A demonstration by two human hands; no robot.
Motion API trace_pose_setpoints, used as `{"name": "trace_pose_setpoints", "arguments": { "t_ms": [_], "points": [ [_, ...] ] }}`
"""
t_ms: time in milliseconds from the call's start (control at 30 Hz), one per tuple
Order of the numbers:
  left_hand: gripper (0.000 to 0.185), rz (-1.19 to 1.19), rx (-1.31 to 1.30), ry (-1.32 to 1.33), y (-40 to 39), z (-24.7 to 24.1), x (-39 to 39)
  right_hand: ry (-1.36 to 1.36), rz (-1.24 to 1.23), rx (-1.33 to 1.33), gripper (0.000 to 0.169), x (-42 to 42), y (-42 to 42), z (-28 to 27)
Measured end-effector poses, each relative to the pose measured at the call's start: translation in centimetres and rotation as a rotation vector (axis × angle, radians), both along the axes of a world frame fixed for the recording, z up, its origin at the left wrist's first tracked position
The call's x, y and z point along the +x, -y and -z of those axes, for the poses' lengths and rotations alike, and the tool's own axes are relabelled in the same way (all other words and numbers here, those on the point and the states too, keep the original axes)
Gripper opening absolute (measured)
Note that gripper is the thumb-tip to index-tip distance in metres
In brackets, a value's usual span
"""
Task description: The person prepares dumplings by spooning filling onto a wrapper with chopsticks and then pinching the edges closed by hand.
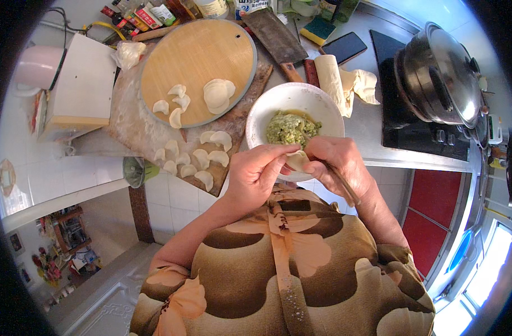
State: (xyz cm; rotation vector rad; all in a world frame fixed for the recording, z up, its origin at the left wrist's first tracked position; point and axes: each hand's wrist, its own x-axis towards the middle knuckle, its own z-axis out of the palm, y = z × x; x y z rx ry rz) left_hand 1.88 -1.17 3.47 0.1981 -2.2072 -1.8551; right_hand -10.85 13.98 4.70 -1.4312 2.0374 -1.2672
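Note:
A folded dumpling (298,160) is pinched between the fingers of my two hands, over the near rim of a white bowl (256,113). My left hand (256,172) grips its left edge. On the other side, my right hand (342,161) pinches it while also holding a pair of wooden chopsticks (344,185) whose ends point back toward my wrist. Green minced filling (289,126) lies in the bowl. Flat round wrappers (217,95) overlap in a pile on a round board (188,50), beside several folded dumplings (181,101). More shaped dumplings (201,158) rest on the floured wooden board (125,101) beneath.
Behind the bowl lies a cleaver (277,35). A rolled cloth (332,80), a phone (344,47) and a sponge (318,30) lie to its right. A lidded steel pot (428,80) stands on the black cooktop (424,140). Bottles (125,21) line the back; a white box (85,80) stands left.

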Motion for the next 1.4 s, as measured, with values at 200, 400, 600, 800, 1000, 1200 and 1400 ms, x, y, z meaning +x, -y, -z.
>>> {"name": "trace_pose_setpoints", "arguments": {
  "t_ms": [200, 400, 600, 800, 1000, 1200, 1400],
  "points": [
    [0.021, 0.0, 0.068, 0.077, -0.3, 0.2, -0.4, -0.041, -0.081, 0.041, 0.016, -0.5, -0.1, 0.0],
    [0.019, -0.014, 0.29, 0.144, -0.3, -0.3, -0.6, -0.159, -0.066, -0.027, 0.015, -0.5, 0.3, 0.3],
    [0.015, -0.026, 0.139, 0.128, -0.5, 0.1, -0.9, -0.052, 0.015, 0.0, 0.018, -0.5, -0.1, 0.2],
    [0.007, -0.194, 0.085, 0.035, -1.1, 0.2, -1.2, -0.13, 0.05, 0.038, 0.022, 0.0, 0.2, 0.3],
    [0.011, -0.198, -0.111, 0.034, -0.8, 0.1, -1.2, -0.066, 0.101, -0.06, 0.023, 0.2, 0.4, 0.5],
    [0.023, -0.098, 0.351, 0.138, -1.1, 0.4, -1.1, 0.122, 0.192, 0.004, 0.023, 0.4, 0.1, 0.0],
    [0.029, -0.118, 0.414, 0.149, -0.9, -0.1, -1.5, 0.119, 0.162, 0.051, 0.02, 0.2, -0.1, 0.5]
  ]
}}
